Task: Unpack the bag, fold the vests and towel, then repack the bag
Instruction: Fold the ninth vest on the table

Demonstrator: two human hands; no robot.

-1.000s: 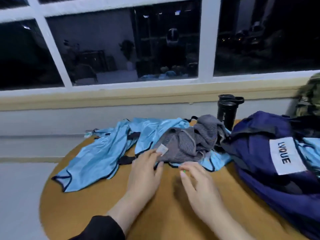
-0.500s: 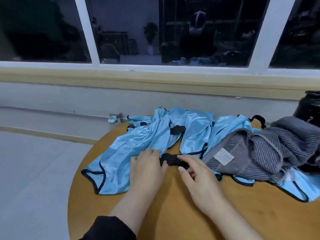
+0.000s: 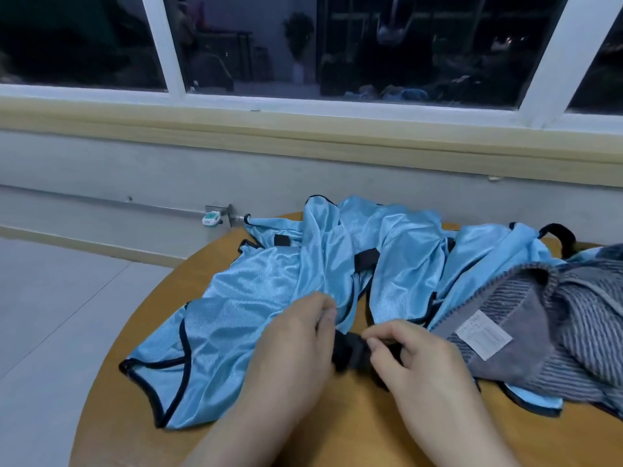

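Note:
Light blue vests with black trim lie crumpled across the round wooden table. A grey striped towel with a white label lies bunched on the vests at the right. My left hand rests on the near vest's edge with its fingers curled on the fabric. My right hand pinches a black elastic strap of the vest between thumb and fingers. The bag is out of view.
A wall with a window sill runs right behind the table. A small white and green device is fixed to the wall at the table's far left. Grey floor lies to the left.
The view has swung left, so the blue bag and black bottle have left the frame. Both hands moved from the towel's edge to the vest, and the right hand took hold of the black strap.

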